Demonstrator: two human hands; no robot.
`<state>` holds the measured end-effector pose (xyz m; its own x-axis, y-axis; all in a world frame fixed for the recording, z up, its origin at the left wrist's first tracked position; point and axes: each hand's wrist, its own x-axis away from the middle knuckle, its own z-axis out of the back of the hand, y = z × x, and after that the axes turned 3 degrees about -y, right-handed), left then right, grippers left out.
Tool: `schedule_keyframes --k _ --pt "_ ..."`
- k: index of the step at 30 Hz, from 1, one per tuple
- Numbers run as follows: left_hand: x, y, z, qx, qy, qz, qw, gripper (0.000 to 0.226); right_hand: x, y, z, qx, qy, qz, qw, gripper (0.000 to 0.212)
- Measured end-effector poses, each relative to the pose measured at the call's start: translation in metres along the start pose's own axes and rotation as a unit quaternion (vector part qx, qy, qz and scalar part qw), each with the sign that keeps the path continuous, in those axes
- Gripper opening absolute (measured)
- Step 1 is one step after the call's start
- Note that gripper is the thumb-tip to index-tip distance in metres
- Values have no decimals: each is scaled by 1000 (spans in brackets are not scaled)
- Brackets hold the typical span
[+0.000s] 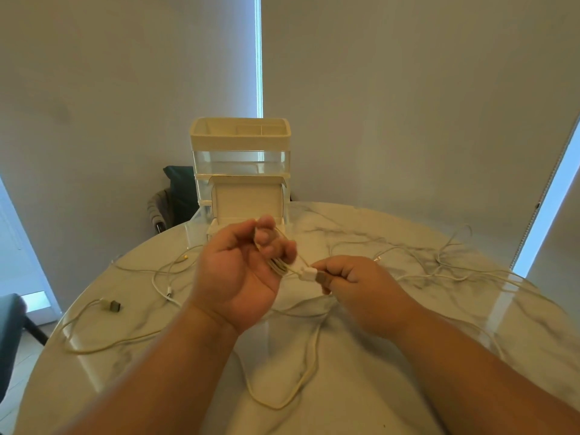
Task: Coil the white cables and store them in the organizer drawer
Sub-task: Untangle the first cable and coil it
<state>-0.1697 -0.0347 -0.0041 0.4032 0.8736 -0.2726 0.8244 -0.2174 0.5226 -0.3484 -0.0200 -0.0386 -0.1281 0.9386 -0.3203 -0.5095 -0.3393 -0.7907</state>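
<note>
My left hand (241, 271) holds several loops of a white cable (309, 356) wound round its curled fingers, palm turned up above the table's middle. My right hand (354, 282) pinches that cable's white plug end (309, 274) just right of the left hand. The cable's slack hangs down in a long loop toward me. Behind the hands stands the cream and clear organizer (241, 164), its lower drawer (248, 200) pulled open toward me. A second white cable (94, 328) with a USB plug lies loose at the left, and a third cable (445, 262) sprawls at the right.
The round white marble table (408, 356) carries everything. A dark chair (175, 196) with a grey cloth stands behind the table at the left, and another dark seat (9, 334) at the left edge. Window blinds close off the background.
</note>
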Motion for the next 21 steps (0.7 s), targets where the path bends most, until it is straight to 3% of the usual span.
schedule_keyframes --k 5,21 --pt "-6 9 8 56 27 -21 998 28 4 -2 -12 31 -56 -25 998 21" --pt "-12 21 17 92 90 -49 990 22 8 -18 -17 84 -106 -62 989 20"
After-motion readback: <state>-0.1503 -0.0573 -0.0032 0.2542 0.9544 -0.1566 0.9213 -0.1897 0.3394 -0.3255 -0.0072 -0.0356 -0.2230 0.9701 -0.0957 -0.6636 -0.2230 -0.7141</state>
